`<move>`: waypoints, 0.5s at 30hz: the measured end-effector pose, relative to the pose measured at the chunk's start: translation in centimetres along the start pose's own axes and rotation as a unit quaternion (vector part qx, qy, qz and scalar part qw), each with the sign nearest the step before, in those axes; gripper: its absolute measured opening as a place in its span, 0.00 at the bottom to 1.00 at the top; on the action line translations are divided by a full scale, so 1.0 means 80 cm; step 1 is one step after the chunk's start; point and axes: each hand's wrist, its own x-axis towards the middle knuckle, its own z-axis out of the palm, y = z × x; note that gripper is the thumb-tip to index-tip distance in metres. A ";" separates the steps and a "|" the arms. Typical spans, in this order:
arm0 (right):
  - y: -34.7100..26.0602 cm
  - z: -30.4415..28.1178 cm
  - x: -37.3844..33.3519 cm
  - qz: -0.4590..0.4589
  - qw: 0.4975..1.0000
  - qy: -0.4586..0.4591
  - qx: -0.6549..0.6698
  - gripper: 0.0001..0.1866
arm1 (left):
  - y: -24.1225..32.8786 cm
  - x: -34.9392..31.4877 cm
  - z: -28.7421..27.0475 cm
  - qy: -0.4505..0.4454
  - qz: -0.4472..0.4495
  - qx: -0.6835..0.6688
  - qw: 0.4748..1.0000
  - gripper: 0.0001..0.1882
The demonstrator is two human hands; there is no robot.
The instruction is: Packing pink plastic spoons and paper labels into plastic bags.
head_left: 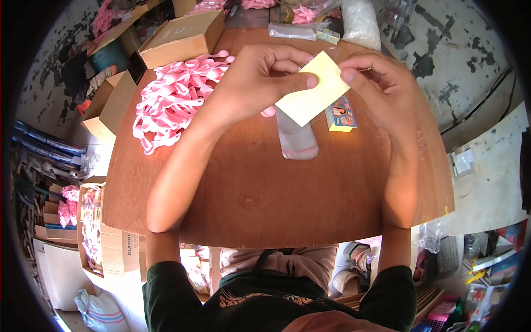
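Note:
Above the brown table, my left hand (257, 83) is closed on a pale yellow card (312, 91), its thumb lying across the card's face. My right hand (381, 83) pinches the card's right corner between thumb and fingers. Below the card, a stack of clear plastic bags (298, 143) lies flat on the table. Beside them sits a small stack of cards (341, 115) with a blue printed top and yellow sides. Left of my left hand is a heap of pink plastic spoons (177, 94). One pink tip (269, 111) shows under my left hand; I cannot tell whether it is held.
At the table's far left stands a closed cardboard box (182, 39). Along the far edge lie a clear plastic pack (292, 31) and a bulky white bag (361, 25). An open carton (110, 105) stands off the left side, near another person (80, 72).

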 end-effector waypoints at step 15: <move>0.001 -0.001 -0.006 0.065 0.980 -0.156 0.102 0.11 | -0.008 0.000 0.010 -0.024 0.049 0.002 0.999 0.14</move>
